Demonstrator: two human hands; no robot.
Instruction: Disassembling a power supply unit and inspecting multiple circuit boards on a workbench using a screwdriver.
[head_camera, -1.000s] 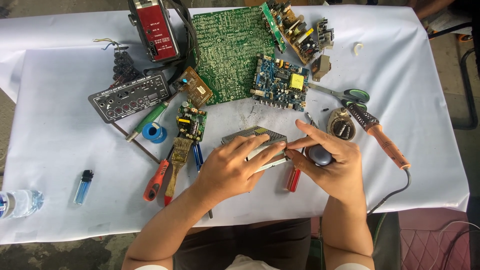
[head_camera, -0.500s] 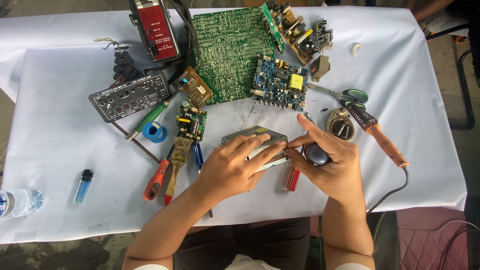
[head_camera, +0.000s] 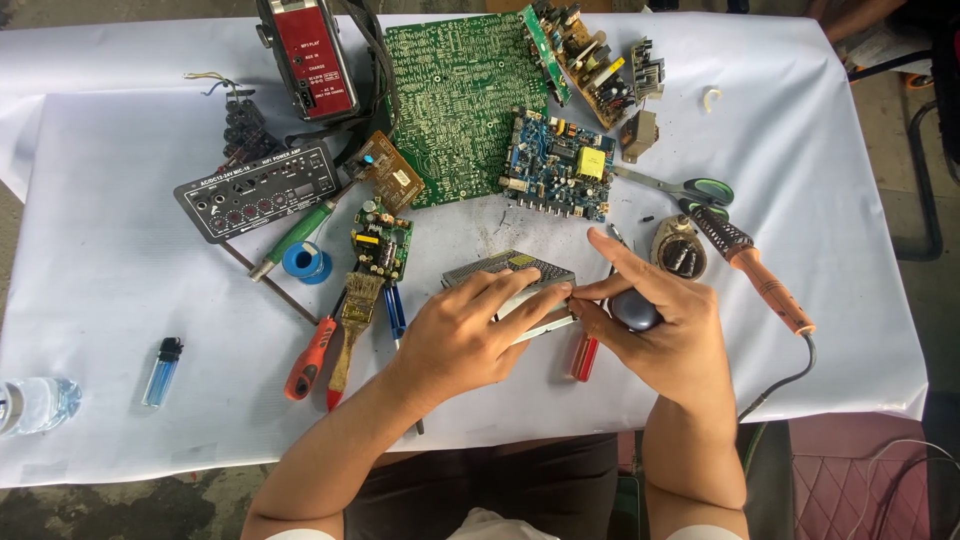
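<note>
The left hand (head_camera: 468, 335) lies palm down across the near half of a small metal box (head_camera: 515, 275) with a perforated lid, fingers spread and pressing so the box seems pinned flat to the white-covered desk (head_camera: 120, 270); that grip is clamped on the box. The right hand (head_camera: 660, 325) meets it at the box's right edge, thumb and forefinger pinched together on something too small to make out, wrist bent inward, a dark rounded object (head_camera: 634, 310) under the palm. Both forearms angle in from the near edge. A red-handled screwdriver (head_camera: 583, 357) lies just right of the box, a brush (head_camera: 352, 320) to its left. Right of the box rests a soldering iron (head_camera: 765, 285), probably kept handy. Beyond the box sit a blue circuit board (head_camera: 558, 165) and a large green one (head_camera: 455, 95).
</note>
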